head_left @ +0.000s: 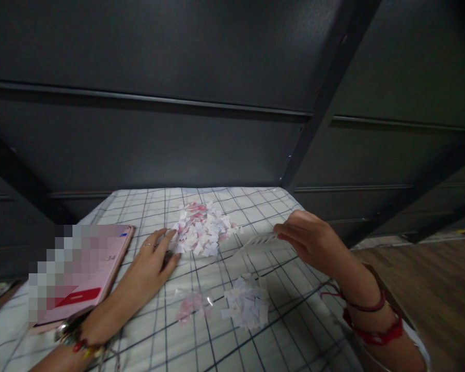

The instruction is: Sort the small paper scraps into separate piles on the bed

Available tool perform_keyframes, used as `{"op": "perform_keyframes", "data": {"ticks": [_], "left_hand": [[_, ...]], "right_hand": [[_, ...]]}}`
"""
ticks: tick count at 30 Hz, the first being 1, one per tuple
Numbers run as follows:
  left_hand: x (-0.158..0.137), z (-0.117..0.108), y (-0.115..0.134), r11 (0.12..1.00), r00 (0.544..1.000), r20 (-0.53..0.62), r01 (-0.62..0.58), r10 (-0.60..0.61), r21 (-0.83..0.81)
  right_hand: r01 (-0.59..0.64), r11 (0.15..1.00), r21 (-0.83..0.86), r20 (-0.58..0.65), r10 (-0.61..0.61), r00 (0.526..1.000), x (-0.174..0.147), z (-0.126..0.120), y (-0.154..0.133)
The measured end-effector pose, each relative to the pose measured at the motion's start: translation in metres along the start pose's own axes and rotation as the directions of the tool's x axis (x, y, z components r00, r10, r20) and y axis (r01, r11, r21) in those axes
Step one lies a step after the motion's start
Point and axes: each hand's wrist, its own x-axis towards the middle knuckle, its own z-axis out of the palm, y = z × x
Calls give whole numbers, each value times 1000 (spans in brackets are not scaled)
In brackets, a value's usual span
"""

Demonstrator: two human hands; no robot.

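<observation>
A pile of small white and pink paper scraps [203,232] lies toward the far side of the checked cloth. My left hand [155,258] rests at the pile's left edge, fingers stretched and apart, fingertips touching or almost touching the scraps. To the right of the pile, my right hand [308,240] pinches a thin white slotted piece [258,241], tilted just above the cloth; its exact kind is unclear. Closer to me sit a smaller heap of white scraps [248,302] and, beside it, a clear plastic bag with pink bits [194,306].
On the left lies a pink tablet or phone [112,258], its screen partly blurred out. The checked tablecloth [151,330] covers the table, which meets a dark panelled wall [186,139]. Wooden floor [426,279] shows at right.
</observation>
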Motion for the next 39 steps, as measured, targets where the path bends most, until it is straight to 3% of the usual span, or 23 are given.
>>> {"op": "perform_keyframes", "data": {"ticks": [3, 8, 11, 15, 18, 22, 26, 31, 35, 39], "left_hand": [[0, 1, -1, 1000, 1000, 6, -6, 6, 20], [0, 2, -2, 999, 1000, 15, -22, 22, 35], [-1, 2, -2, 999, 1000, 9, -21, 21, 35], [-2, 2, -3, 999, 1000, -3, -26, 26, 24], [-2, 2, -3, 1000, 1000, 0, -22, 22, 20], [-2, 2, -4, 1000, 1000, 4, -10, 10, 20], [-2, 2, -4, 1000, 1000, -13, -17, 17, 17], [-2, 3, -5, 999, 999, -25, -31, 32, 28], [-2, 3, -4, 999, 999, -31, -32, 32, 31], [-2, 2, -3, 999, 999, -27, -37, 38, 31]], "right_hand": [[42, 997, 57, 35, -44, 998, 3, 1, -5], [180, 980, 88, -83, -173, 981, 9, 6, -21], [136, 984, 112, -114, -123, 986, 7, 1, -15], [74, 988, 133, -35, -70, 997, 4, -5, -6], [111, 985, 134, -28, -108, 994, 8, -1, -14], [201, 972, 119, -125, -186, 975, 14, 8, -28], [182, 981, 64, -211, -165, 963, 14, 10, -25], [170, 985, -5, -162, -169, 972, 12, 12, -21], [203, 976, 82, -118, -193, 974, 16, 12, -33], [203, 975, 92, -166, -186, 969, 16, 9, -36]]}}
